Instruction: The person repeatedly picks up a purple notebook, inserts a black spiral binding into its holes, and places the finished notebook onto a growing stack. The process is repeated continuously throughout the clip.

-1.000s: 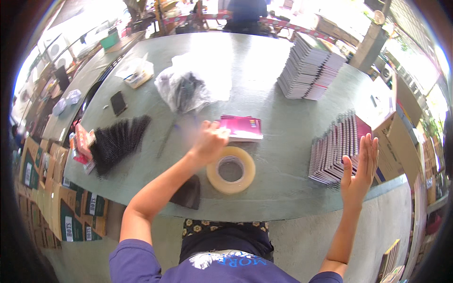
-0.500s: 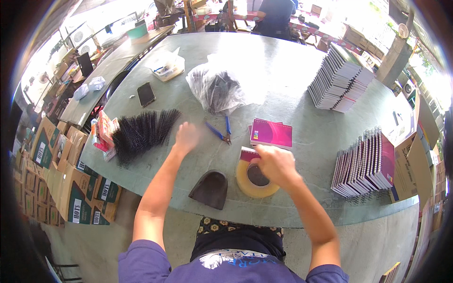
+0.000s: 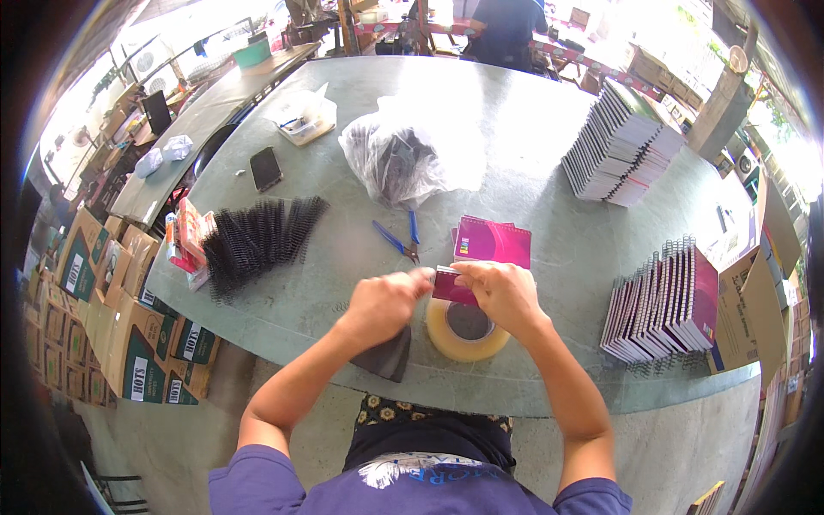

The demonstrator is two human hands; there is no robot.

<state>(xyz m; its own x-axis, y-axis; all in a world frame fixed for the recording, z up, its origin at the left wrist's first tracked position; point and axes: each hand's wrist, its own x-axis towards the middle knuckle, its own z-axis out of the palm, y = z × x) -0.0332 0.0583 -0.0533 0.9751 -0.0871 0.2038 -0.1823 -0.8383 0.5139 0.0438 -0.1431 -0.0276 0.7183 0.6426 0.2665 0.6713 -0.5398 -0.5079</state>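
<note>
My right hand (image 3: 505,296) grips a small purple notebook (image 3: 453,288) by its top, above a wide roll of clear tape (image 3: 445,336). Closed fingers of my left hand (image 3: 382,302) meet the notebook's left edge. A faint black wire coil (image 3: 342,306) sticks out to the left of that hand. Part of a dark, round-ended flat piece (image 3: 386,359) shows under my left wrist. Just beyond the hands lie blue-handled pliers (image 3: 403,240) and purple notebooks (image 3: 493,242). A heap of black binding coils (image 3: 262,245) rests at the left.
Coil-bound notebooks stand in a row (image 3: 661,300) at the right; a taller notebook stack (image 3: 622,146) is behind. A plastic bag (image 3: 390,159), a phone (image 3: 266,169) and a plastic tub (image 3: 307,124) sit farther back. Cartons (image 3: 154,356) crowd the left edge. Another person (image 3: 506,33) is beyond the table.
My left hand has come from beside the coil heap rightward to the notebook, with a coil in it. My right hand still holds the notebook, now slightly higher and tilted.
</note>
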